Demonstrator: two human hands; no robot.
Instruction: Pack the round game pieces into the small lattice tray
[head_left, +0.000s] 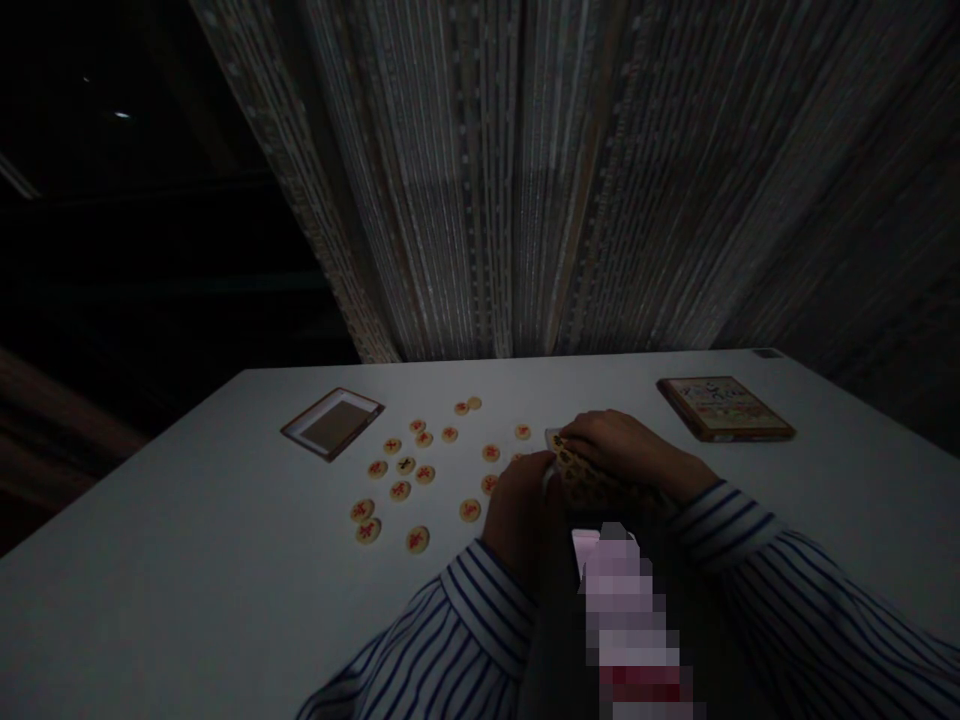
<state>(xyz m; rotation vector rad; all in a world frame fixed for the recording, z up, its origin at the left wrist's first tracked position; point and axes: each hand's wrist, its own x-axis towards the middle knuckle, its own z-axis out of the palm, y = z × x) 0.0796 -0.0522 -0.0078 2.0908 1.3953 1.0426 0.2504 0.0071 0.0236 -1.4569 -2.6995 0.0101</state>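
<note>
so both hands are busy at the near edge of a plain white table [225, 530], pretty dim in there. between them is a clear-edged container packed with round tan pieces [583, 478], and it sits near that edge, right of the middle, mostly covered by fingers. the left hand [517, 500] is half curled and pressed to the container's left side, while the right hand [626, 447] is bent over its far side with the fingertips reaching the clear corner. looks like both have hold of it, though the undersides of the hands are hidden so i can't tell how tight the grip is. left of the hands there's a loose scatter of flat round tan discs with red characters [425, 474], plus one disc with a black character [406, 464] in the middle of the bunch and one pale blank-looking disc [474, 403] at the back, right up against a red one. further left lies a shallow brown-rimmed rectangular tray [332, 424], and well off to the right is a flat brown-edged box with a printed top [725, 407]. both sleeves are white with navy stripes, the lap area is blurred into blocks, and a grey-brown striped curtain [487, 180] hangs behind the table.
</note>
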